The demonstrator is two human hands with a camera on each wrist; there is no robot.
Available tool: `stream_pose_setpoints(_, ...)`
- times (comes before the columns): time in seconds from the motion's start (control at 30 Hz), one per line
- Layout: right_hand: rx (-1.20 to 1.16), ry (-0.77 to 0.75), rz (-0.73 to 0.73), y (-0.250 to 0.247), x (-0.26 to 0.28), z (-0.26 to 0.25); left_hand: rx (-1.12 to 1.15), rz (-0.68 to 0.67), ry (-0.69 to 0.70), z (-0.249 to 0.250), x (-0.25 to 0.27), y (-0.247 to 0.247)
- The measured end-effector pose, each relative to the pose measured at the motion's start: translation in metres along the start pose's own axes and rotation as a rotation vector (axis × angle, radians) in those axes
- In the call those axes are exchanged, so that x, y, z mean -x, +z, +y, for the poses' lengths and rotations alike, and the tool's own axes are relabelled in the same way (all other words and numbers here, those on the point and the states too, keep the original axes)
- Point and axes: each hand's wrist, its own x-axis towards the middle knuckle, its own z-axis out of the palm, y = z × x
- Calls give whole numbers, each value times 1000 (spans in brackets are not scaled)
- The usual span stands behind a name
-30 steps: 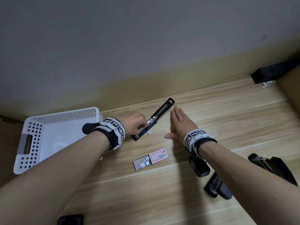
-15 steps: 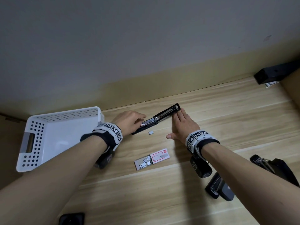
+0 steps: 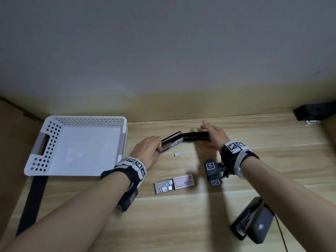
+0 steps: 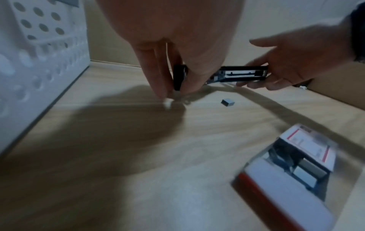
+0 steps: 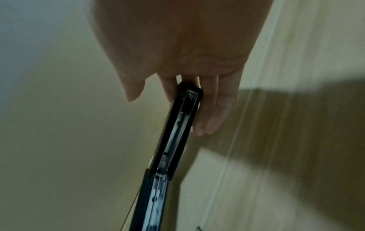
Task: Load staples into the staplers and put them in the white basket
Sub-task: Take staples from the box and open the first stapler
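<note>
Black stapler [image 3: 183, 140] swung open, centre of head view, on wooden surface [image 3: 181, 215], just right of white basket [image 3: 43, 166].

Left hand [image 3: 147, 151]: grip pinches base end, likely pinning it steady.

Right hand [image 3: 214, 137]: grip round top arm; fingers [image 5: 215, 109] lie along it, thumb opposite. Looks like folding arm shut.

Magazine channel faces up; staples inside: cannot tell.

Staple box [image 3: 174, 184] lies open below centre, near both hands for easy reach. Loose staple chunk [image 3: 176, 154] just beside stapler.

Basket holds nothing visible. Second stapler [image 3: 252, 220] waits lower right.
</note>
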Motion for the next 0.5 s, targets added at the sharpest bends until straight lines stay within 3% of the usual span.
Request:
stream_pose_setpoints(0.13, 36, -20, -67, 1, 7, 0, 50, 26, 30, 0, 1, -6)
stream_pose_setpoints(0.27, -123, -10, -97, -6, 3, -1, 172, 18, 12, 2, -4, -18)
stream_pose_setpoints(0.43, -231, -103, -156, -12, 8, -10, 615, -169, -161, 8, -15, -28)
stream_pose_setpoints(0.5, -241, -160, -140, -15, 8, -13, 716, -222, -126, 10, -18, -36)
